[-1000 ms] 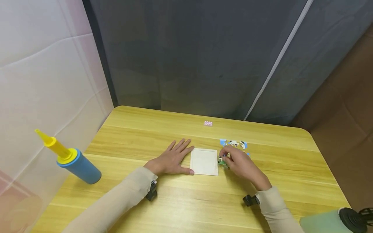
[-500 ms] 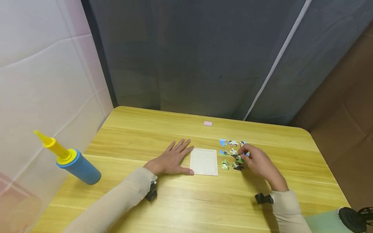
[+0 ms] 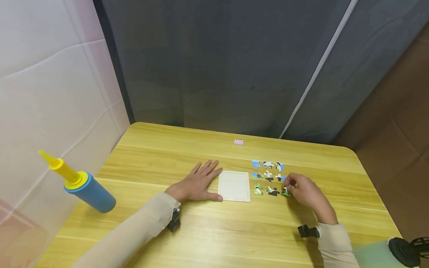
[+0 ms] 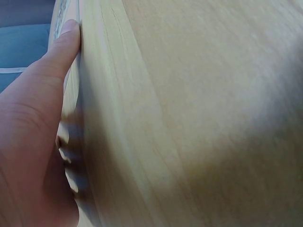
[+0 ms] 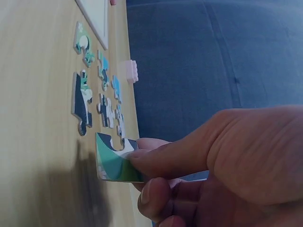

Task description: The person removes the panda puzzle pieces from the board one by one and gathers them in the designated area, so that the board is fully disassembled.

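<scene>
My left hand (image 3: 197,185) lies with fingers spread on the table, its thumb and index fingertips at the left edge of a white square puzzle tray (image 3: 234,186). Between thumb and fingers, my right hand (image 3: 306,191) pinches a green, black and white puzzle piece (image 5: 111,163) at the lower right of the other pieces. Those lie apart in rows right of the tray, among them a green piece (image 3: 258,189), a black-and-white piece (image 3: 273,191) and a blue piece (image 3: 256,163). In the left wrist view, the thumb (image 4: 57,54) shows along the tabletop.
A pink toy brick (image 3: 238,142) sits near the far edge of the wooden table (image 3: 214,234). At the left stands a blue and yellow hand pump (image 3: 90,191). A pale green bottle-like object (image 3: 375,253) with a black end is at the lower right corner.
My right hand has moved right from beside the tray to the lower right of the pieces, uncovering the rows. The left hand has stayed where it was.
</scene>
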`<state>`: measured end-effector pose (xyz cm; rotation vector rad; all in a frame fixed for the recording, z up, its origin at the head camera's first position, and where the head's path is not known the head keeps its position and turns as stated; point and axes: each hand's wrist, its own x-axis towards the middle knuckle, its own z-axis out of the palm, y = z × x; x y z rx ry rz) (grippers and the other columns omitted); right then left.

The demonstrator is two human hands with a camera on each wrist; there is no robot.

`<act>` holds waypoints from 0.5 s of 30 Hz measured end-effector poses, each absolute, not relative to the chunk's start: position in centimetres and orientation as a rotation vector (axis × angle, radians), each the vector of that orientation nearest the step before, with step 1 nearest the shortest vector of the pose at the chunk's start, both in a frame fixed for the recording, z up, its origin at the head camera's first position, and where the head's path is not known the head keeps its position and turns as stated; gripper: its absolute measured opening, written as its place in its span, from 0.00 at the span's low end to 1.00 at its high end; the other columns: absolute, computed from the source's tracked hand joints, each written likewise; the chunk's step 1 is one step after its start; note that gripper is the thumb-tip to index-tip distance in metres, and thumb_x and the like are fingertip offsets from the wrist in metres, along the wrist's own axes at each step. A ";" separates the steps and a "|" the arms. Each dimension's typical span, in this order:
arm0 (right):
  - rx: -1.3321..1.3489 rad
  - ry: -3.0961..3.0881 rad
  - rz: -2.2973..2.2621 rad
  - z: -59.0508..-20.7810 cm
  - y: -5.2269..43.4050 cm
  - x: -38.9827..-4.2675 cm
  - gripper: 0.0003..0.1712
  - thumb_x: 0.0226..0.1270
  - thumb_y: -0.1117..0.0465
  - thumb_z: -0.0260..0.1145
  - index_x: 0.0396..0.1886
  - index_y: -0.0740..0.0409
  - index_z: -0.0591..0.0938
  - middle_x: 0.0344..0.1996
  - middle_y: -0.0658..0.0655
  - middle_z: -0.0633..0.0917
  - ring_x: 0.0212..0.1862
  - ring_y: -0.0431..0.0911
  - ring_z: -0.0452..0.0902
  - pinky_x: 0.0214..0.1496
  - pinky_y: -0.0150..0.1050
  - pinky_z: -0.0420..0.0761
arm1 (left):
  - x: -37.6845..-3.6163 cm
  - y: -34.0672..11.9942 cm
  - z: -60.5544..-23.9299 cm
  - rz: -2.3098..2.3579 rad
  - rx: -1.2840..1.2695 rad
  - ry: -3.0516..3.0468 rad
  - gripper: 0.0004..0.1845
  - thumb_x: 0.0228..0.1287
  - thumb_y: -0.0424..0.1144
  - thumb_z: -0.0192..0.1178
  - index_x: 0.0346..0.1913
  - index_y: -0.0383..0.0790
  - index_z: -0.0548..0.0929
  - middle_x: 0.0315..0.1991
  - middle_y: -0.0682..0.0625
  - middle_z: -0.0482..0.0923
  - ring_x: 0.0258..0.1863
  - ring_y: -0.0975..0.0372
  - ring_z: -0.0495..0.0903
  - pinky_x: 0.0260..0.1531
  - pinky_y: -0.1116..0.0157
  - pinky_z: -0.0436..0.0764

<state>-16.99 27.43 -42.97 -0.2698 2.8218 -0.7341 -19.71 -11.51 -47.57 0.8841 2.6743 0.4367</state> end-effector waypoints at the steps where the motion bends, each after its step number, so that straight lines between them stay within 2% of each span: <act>1: -0.272 2.815 -0.732 -43.1 27.5 -17.0 0.03 0.74 0.71 0.64 0.42 0.61 0.83 0.39 0.59 0.86 0.39 0.49 0.76 0.42 0.43 0.76 | -19.7 -11.5 -47.6 0.437 0.884 2.674 0.58 0.66 0.76 0.60 0.88 0.48 0.52 0.90 0.45 0.36 0.90 0.47 0.36 0.87 0.39 0.39; 9: -0.252 2.779 -0.741 -43.7 27.4 -17.0 0.05 0.77 0.70 0.63 0.40 0.59 0.83 0.37 0.56 0.86 0.36 0.47 0.74 0.37 0.39 0.72 | -19.7 -11.5 -47.6 0.450 0.883 2.670 0.58 0.67 0.75 0.60 0.88 0.47 0.52 0.90 0.45 0.36 0.90 0.47 0.36 0.87 0.39 0.38; 15: -0.252 2.796 -0.726 -44.0 27.4 -17.1 0.06 0.76 0.71 0.64 0.40 0.59 0.85 0.39 0.57 0.86 0.38 0.47 0.75 0.40 0.41 0.73 | -19.7 -11.5 -47.6 0.448 0.883 2.669 0.58 0.67 0.76 0.60 0.88 0.47 0.51 0.90 0.45 0.35 0.90 0.47 0.35 0.87 0.39 0.38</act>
